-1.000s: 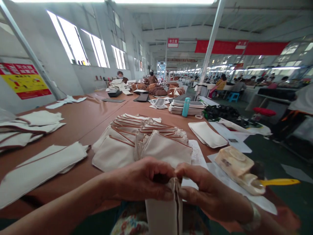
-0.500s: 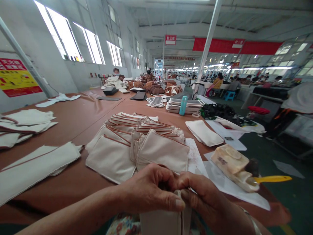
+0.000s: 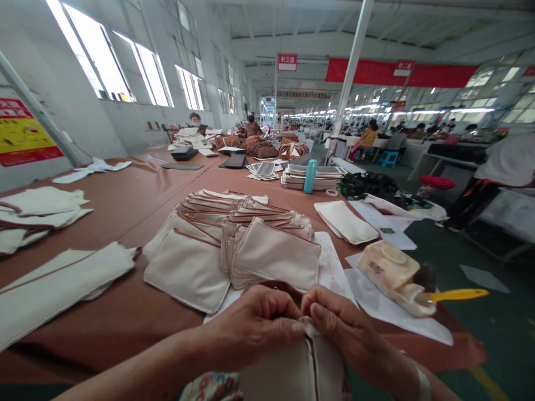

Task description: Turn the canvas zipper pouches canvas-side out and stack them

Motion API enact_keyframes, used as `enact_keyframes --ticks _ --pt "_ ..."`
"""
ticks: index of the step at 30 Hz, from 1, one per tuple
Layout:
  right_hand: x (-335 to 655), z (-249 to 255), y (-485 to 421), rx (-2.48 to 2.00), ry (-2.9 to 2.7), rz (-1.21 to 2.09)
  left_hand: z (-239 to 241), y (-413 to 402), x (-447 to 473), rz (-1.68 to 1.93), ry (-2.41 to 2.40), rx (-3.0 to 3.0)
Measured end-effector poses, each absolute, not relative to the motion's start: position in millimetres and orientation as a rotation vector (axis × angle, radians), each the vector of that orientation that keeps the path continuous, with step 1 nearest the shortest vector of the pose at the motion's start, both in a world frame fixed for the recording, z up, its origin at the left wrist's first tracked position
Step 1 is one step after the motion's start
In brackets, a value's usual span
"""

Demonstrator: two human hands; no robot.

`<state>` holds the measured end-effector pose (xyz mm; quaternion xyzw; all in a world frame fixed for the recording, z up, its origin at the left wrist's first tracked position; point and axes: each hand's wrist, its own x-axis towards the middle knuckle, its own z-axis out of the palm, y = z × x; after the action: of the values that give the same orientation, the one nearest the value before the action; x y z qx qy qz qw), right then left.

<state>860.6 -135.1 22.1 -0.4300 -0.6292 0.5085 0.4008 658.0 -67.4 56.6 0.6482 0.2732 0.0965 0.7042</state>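
Observation:
My left hand (image 3: 254,326) and my right hand (image 3: 340,328) meet at the near table edge, both pinched shut on the top edge of a cream canvas pouch (image 3: 298,370) with a brown zip line running down its middle. The pouch hangs below my fingers toward my lap. Just beyond my hands lie overlapping rows of finished cream pouches (image 3: 234,236) with brown trim on the brown table (image 3: 137,200).
Flat cream pieces lie at the left (image 3: 62,281). To the right sit a white paper sheet, a beige glue pot (image 3: 393,273) with a yellow-handled brush (image 3: 453,295), another pouch (image 3: 345,221), a teal bottle (image 3: 310,176) and stacked trays. Other people work far down the table.
My hands stay pinched on the pouch, working its top edge; the pouch has spread wider below my fingers. The view has shifted slightly to the right and down.

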Motion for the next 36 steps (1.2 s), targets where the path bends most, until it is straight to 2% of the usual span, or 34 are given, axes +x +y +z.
enact_keyframes --ticks 9,14,18,26,33,36 --pt "861.8 35.0 -135.6 -1.124 -1.585 1.427 58.0 -69.2 659.4 0.179 0.620 1.593" --pt "865.3 36.7 -138.5 -1.201 -1.735 1.217 50.9 -69.9 659.2 0.200 0.604 1.504" --pt "864.0 46.0 -141.4 -1.233 -1.758 1.169 50.8 -68.3 659.7 0.161 0.574 1.493" --pt "854.4 30.7 -132.7 -1.317 -1.902 0.738 53.3 -67.3 661.3 0.213 0.538 1.614" --pt "864.9 37.9 -138.2 -1.262 -1.750 1.024 51.3 -68.3 658.1 0.165 0.603 1.566" --pt "860.7 47.5 -143.6 -1.270 -1.785 0.991 49.9 -68.8 659.4 0.184 0.589 1.556"
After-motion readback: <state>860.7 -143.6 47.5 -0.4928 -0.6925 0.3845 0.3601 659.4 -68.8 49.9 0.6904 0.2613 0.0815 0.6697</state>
